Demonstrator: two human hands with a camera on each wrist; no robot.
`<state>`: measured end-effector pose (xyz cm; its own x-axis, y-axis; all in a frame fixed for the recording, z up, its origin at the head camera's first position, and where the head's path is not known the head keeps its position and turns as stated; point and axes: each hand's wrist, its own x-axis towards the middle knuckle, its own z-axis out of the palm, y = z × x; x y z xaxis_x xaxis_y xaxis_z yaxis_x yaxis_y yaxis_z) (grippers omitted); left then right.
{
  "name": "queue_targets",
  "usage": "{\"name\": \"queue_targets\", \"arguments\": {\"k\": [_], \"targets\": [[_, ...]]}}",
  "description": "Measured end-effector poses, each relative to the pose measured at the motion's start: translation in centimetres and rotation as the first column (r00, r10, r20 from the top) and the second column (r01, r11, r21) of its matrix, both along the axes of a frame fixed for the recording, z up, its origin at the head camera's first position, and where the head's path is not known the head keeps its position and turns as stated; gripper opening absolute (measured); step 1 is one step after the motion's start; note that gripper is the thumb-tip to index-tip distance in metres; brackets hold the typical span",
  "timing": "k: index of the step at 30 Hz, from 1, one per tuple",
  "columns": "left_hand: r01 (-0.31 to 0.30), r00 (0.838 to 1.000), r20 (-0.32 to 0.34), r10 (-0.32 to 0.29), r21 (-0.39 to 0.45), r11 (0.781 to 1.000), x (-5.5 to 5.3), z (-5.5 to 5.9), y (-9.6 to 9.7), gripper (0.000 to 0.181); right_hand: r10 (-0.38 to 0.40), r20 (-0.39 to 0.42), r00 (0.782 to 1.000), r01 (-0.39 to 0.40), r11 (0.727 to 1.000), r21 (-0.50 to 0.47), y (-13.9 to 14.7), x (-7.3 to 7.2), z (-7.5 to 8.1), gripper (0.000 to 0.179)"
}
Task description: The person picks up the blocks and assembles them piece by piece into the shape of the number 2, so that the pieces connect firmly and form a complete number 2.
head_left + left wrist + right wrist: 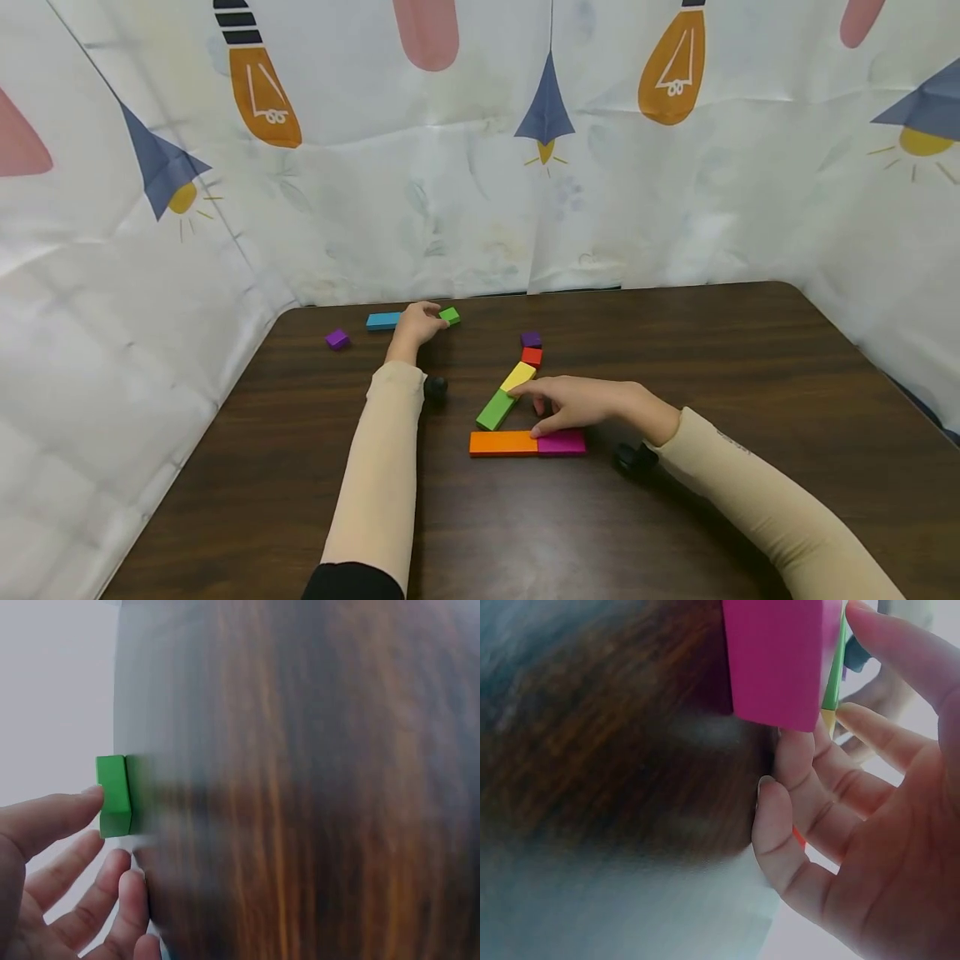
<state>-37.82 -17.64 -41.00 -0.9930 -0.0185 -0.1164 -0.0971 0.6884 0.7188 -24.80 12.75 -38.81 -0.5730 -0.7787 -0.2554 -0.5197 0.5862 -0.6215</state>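
At the far side of the table, my left hand (420,323) reaches a small green block (450,317). Its thumb overlaps the block's edge in the left wrist view, while the other fingers bend loosely beside it. My right hand (583,402) spans two groups of blocks. Its index fingertip is at the join of a yellow block (519,377) and a longer green block (496,410), which form a slanted line. The thumb reaches the join of an orange block (502,444) and a magenta block (564,444), set end to end.
A red block (532,357) and a dark purple block (531,339) continue beyond the yellow one. Left of my left hand lie a blue block (382,322) and a purple block (337,339). A patterned cloth (465,208) hangs behind the dark wooden table (675,333).
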Motion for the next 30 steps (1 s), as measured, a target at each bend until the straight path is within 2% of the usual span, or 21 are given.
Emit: {"name": "queue_targets", "arguments": {"k": [1,4,7,8,11,20,30], "targets": [[0.007,1.0,-0.004,-0.007,-0.005,1.0,-0.6,-0.5,-0.2,0.046,0.0,0.0,1.0,0.0,1.0,-0.001,0.0,-0.1,0.0,0.067],[0.011,1.0,0.012,-0.01,-0.046,0.999,-0.5,-0.1,0.1,0.048,0.0,-0.001,1.0,0.0,1.0,-0.001,0.0,-0.2,0.0,0.067],[0.017,1.0,0.019,-0.016,-0.081,0.997,0.3,0.5,0.5,0.048,-0.001,0.0,1.0,0.001,1.0,-0.003,0.0,-0.2,-0.1,0.066],[0.009,0.999,0.043,-0.005,-0.092,0.996,1.2,1.3,1.0,0.047,-0.001,-0.001,1.0,0.001,1.0,-0.002,0.0,-0.2,-0.2,0.066],[0.002,0.999,0.038,0.002,-0.103,0.995,1.8,1.7,1.2,0.047,-0.004,-0.003,1.0,0.004,1.0,-0.005,0.0,-0.1,-0.3,0.066],[0.026,0.999,0.029,-0.024,-0.092,0.995,1.8,2.0,0.9,0.045,-0.002,-0.013,1.0,0.002,1.0,-0.008,0.0,0.0,0.0,0.067],[0.085,0.996,0.007,-0.085,-0.084,0.993,2.1,1.9,0.7,0.042,0.003,-0.02,1.0,-0.004,1.0,-0.021,0.1,0.4,-0.3,0.067]]}}
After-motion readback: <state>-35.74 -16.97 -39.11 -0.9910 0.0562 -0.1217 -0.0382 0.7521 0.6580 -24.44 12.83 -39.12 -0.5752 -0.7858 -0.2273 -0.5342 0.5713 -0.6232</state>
